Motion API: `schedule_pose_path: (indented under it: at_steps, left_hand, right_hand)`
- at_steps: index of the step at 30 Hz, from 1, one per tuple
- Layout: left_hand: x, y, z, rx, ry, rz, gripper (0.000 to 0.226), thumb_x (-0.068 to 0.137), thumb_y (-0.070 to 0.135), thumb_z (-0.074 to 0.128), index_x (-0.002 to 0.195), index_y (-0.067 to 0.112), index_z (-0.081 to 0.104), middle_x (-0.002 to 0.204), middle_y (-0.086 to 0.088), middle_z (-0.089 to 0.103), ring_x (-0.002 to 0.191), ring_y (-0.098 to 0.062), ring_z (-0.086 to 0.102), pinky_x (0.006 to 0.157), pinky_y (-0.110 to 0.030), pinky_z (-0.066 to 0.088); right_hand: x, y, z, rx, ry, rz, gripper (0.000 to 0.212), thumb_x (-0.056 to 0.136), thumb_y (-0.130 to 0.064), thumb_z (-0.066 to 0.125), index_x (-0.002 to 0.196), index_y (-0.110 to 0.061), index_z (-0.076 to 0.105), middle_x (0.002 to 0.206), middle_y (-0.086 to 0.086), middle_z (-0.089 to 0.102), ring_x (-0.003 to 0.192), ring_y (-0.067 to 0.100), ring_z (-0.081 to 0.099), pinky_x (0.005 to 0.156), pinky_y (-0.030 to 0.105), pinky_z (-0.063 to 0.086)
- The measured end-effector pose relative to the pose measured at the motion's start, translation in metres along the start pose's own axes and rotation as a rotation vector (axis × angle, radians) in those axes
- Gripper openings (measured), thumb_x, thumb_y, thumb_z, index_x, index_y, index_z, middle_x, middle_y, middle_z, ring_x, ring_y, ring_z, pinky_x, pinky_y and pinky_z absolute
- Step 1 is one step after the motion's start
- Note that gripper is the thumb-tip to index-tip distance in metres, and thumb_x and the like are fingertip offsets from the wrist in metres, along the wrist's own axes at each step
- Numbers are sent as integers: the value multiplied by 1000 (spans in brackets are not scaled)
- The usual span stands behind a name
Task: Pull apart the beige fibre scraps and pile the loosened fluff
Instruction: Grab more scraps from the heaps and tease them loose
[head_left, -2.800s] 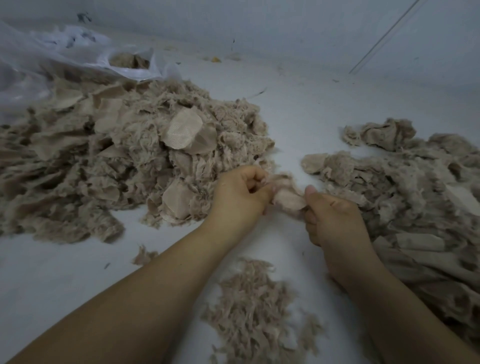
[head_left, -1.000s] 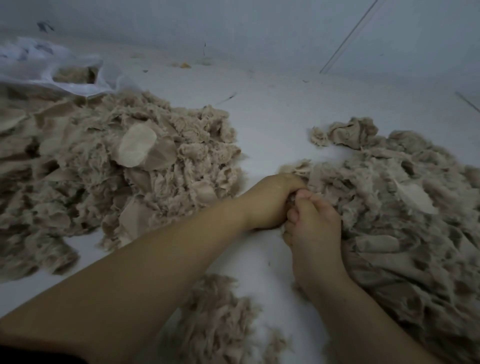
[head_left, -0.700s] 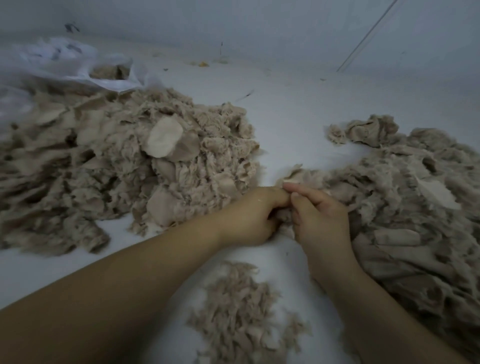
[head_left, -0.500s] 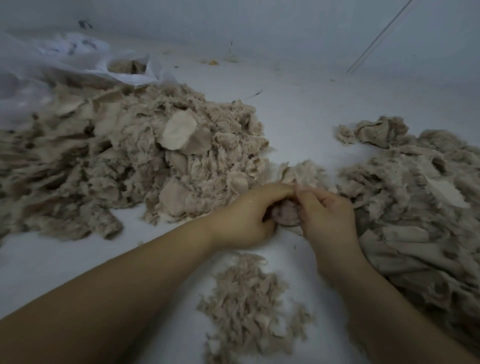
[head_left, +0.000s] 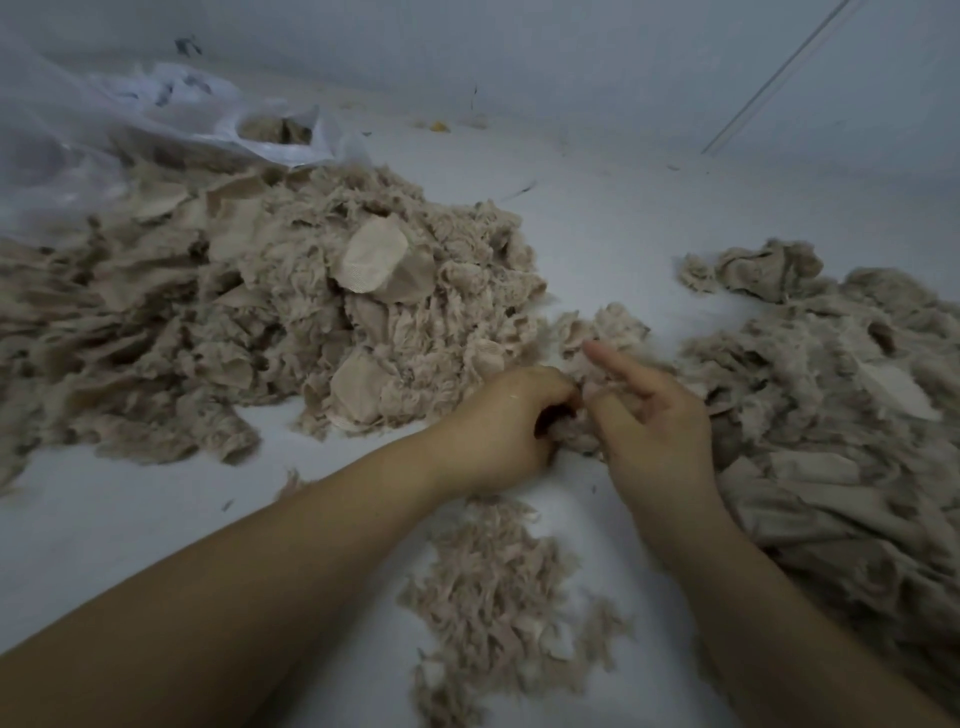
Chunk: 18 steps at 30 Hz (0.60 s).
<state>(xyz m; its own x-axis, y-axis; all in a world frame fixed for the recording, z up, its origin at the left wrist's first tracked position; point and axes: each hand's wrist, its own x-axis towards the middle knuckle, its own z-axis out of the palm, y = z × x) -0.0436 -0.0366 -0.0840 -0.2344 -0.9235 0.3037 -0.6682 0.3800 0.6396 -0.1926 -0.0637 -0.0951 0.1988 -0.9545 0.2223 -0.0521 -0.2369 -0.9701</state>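
Note:
Both hands meet at the middle of the white surface over one beige fibre scrap (head_left: 571, 434). My left hand (head_left: 506, 423) grips its left side with curled fingers. My right hand (head_left: 652, 421) pinches its right side between thumb and lower fingers, while the index finger sticks out straight and blurred. A tuft of fluff (head_left: 597, 332) lies just beyond the hands. A big heap of beige scraps (head_left: 270, 322) fills the left. Another heap of scraps (head_left: 841, 415) lies at the right. A small pile of loosened fluff (head_left: 493, 587) sits near me between my forearms.
A clear plastic bag (head_left: 156, 119) with more beige material lies at the back left behind the big heap. The white surface (head_left: 597, 208) runs back to a pale wall. A small yellow crumb (head_left: 439, 126) lies near the wall.
The hands went to the right heap, took a scrap, and brought it back to the middle. Since half a second ago my right index finger has lifted and straightened.

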Motion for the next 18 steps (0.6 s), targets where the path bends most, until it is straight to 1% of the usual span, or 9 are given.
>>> schedule_pose_path:
  at_steps: [2,4,5,7,10,12,15,17,18]
  left_hand:
    - [1,1,1,-36,30,4,28,77,-15,56,97,2,68,92,-8,63,80,-15,57,69,-24,45]
    - [0,-3,2,-22,112,-32,26,79,-12,60,99,3,68,91,-6,62,75,-9,54,67,-20,43]
    - [-1,-7,1,6,155,-75,25,80,-10,62,100,3,68,89,-3,60,72,-3,51,65,-17,41]
    - [-3,-13,-1,64,204,-139,20,81,-6,66,99,3,69,86,2,56,69,1,47,64,-10,38]
    - [-6,-13,1,108,201,-93,18,78,-7,67,95,0,70,91,-5,58,76,-10,48,72,-25,44]
    - [-4,-10,4,116,191,-71,31,78,-6,65,109,2,65,105,-7,54,90,-18,51,78,-29,44]
    - [0,-6,7,136,168,-34,24,80,-7,60,102,-1,67,107,-13,56,96,-26,53,79,-37,45]
    - [0,-7,8,112,193,-33,19,77,-13,56,89,-3,67,96,-15,60,89,-28,54,75,-39,45]
    - [0,-9,8,84,226,-55,18,77,-14,54,87,-3,65,90,-15,60,83,-26,54,72,-39,45]
  right_hand:
    - [0,-2,3,-114,-18,20,30,92,-5,65,111,-27,74,85,15,74,76,27,72,73,34,62]
    - [4,2,2,-253,-11,62,27,88,-5,64,102,-24,78,66,7,71,55,15,65,50,35,56]
    - [6,5,0,-291,-2,84,25,87,-7,63,104,-19,78,57,3,67,44,9,53,40,28,46]
    - [11,11,-2,-303,48,125,29,87,-9,64,114,-8,74,52,-6,59,38,1,41,41,19,36]
    - [11,13,-2,-276,66,146,34,88,-13,64,121,-8,71,69,-5,60,51,-2,44,56,19,38]
    - [10,10,-1,-257,39,152,33,88,-12,65,120,-11,72,78,-2,69,53,3,53,55,25,46]
    - [9,7,0,-230,36,161,15,83,-11,75,93,-21,80,78,5,77,65,19,72,65,40,62]
    - [9,7,1,-236,28,139,21,79,-12,78,67,-29,76,58,-1,70,51,20,67,49,34,57]
    - [9,8,0,-259,32,123,24,80,-10,76,66,-31,74,48,-5,62,39,14,56,38,25,47]
